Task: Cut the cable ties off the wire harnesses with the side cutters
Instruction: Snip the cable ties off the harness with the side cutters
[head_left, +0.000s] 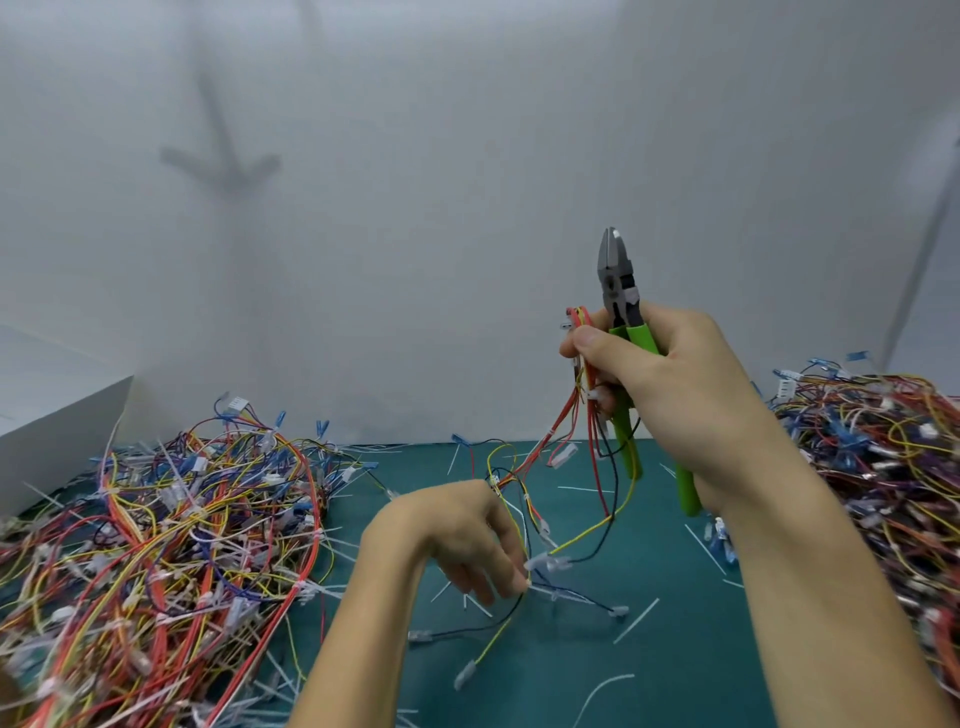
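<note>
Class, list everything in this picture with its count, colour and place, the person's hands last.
mat: one, teal, underneath
side cutters: one, green handles, upright in right hand
wire harness: one, red, yellow, black, hanging from right hand
left harness pile: one, multicoloured, mat's left
right harness pile: one, multicoloured, mat's right
cut ties: many, white, scattered on mat
box: one, white, far left
wall: one, white, behind
left hand: fingertips at harness's lower wires
right hand: grips cutters and harness

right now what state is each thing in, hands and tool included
side cutters: jaws closed, pointing up, held in right hand
wire harness: held beside the cutters, wires dangling
left hand: fingertips at dangling wires, grip unclear
left pile: tangled, ties on
cut ties: loose on mat
</note>
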